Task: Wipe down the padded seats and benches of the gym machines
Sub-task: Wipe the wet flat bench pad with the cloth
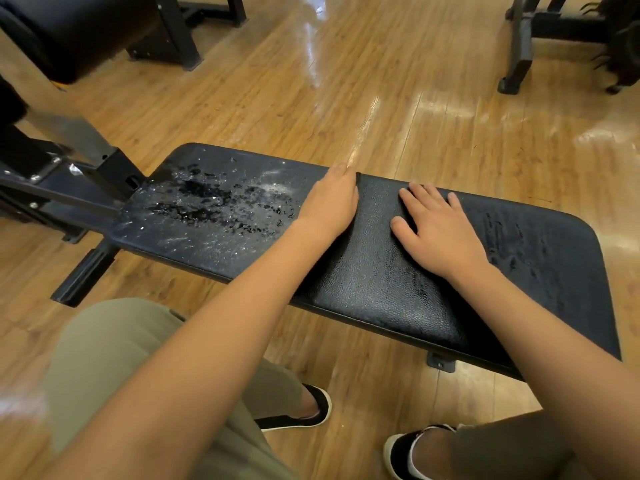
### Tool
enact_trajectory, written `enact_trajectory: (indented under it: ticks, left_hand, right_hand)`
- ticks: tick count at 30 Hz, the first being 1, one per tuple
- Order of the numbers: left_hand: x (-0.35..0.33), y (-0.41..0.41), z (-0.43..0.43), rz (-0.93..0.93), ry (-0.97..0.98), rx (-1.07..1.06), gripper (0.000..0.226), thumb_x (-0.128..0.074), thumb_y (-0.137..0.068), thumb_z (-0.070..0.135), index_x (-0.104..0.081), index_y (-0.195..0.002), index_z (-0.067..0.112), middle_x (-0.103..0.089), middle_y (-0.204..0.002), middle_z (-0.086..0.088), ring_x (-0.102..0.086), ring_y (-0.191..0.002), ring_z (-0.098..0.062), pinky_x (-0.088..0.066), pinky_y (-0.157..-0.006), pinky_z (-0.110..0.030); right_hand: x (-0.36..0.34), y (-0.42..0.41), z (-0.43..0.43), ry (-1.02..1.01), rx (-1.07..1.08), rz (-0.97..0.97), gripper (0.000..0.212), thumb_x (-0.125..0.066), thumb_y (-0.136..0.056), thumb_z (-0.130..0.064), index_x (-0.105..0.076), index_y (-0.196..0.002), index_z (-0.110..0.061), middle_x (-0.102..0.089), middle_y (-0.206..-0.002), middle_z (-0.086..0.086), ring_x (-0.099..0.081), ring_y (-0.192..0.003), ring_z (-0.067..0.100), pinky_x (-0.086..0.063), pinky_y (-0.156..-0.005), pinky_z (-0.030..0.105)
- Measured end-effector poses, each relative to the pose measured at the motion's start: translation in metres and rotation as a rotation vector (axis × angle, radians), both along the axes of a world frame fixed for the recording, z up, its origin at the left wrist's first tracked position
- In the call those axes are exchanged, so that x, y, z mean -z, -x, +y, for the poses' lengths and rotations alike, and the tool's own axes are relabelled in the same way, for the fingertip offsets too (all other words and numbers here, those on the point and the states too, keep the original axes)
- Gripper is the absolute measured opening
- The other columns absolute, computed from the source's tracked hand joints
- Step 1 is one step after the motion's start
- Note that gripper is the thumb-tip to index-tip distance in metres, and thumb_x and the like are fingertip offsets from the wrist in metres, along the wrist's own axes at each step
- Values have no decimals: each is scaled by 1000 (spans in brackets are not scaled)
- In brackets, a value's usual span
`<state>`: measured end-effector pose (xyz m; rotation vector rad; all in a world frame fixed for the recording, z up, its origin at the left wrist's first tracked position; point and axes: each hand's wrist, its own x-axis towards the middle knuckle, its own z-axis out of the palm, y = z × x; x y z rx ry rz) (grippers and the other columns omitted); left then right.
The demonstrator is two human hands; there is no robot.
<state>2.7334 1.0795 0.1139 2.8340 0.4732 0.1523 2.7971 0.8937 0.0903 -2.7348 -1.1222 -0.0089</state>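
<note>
My left hand [329, 206] and right hand [440, 233] are lying flat on the bench [554, 258], gripping nothing. The wet patch [207, 202] is sitting toward the bench's left end, nearer my left hand.

Long black padded vinyl bench [214, 244], flat and level, running left to right. Carries beads of liquid and whitish smears on its left end, faint wet streaks on the right. Bears a black pebbled sheet [374, 271] spread flat across the middle.

bright, floor [398, 109] glare, wide-angle edge distortion
</note>
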Motion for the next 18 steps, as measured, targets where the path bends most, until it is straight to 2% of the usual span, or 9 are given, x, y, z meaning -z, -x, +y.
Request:
enact_trajectory:
  ticks: [2,4,8,10,12,13,14,18]
  left_hand:
    - [4,27,-10,-31,-6,7,40,-37,-105,17,-41,-142,4,-37,-153,-13,-36,-142,-29,-36,-105,-41]
    - [7,53,-14,-26,-8,36,46,-36,-106,19,-34,-149,5,-28,-161,-11,-25,-149,-24,-29,-112,-36]
    - [6,62,-11,-22,-2,43,46,-36,-107,21,-34,-150,6,-28,-161,-10,-25,-149,-22,-26,-114,-32]
    - [1,42,-10,7,-35,43,39,-36,-106,19,-42,-142,3,-38,-154,-12,-32,-144,-24,-29,-106,-32]
    - [-4,27,-7,52,-24,30,29,-37,-105,18,-49,-127,3,-48,-137,-14,-43,-132,-28,-37,-90,-38]
    - [-5,25,-6,65,-23,25,26,-37,-105,18,-49,-123,3,-48,-132,-13,-45,-127,-30,-38,-83,-39]
    - [-5,29,-5,65,-20,24,27,-37,-105,17,-49,-125,3,-48,-134,-14,-45,-128,-30,-39,-83,-40]
    - [3,84,-21,-16,22,-5,41,-36,-106,18,-37,-145,6,-31,-159,-10,-27,-148,-23,-36,-109,-40]
  right_hand:
    - [1,0,0,1,2,-2,73,-19,-94,-55,-33,-153,-16,-28,-162,3,-17,-151,21,-13,-122,51]
    - [1,-2,0,4,0,-3,73,-19,-94,-56,-33,-153,-17,-28,-162,3,-18,-151,22,-14,-121,51]
    - [2,-2,0,3,4,2,72,-20,-94,-56,-32,-154,-17,-27,-163,3,-18,-151,22,-13,-122,51]
    - [-1,-1,0,2,-1,10,70,-22,-96,-54,-32,-154,-16,-26,-163,4,-17,-152,22,-12,-122,51]
    - [-3,0,-1,6,-6,20,65,-27,-101,-51,-30,-155,-15,-25,-163,4,-15,-152,21,-10,-122,50]
    - [-2,0,-1,9,-9,21,63,-28,-102,-49,-30,-155,-15,-24,-164,4,-14,-152,21,-10,-122,50]
    - [-2,1,-1,13,-12,20,63,-28,-102,-48,-29,-155,-15,-24,-164,4,-13,-152,21,-10,-122,50]
    - [-1,-1,-3,9,-17,10,70,-22,-97,-53,-31,-154,-14,-26,-163,5,-16,-152,23,-13,-121,51]
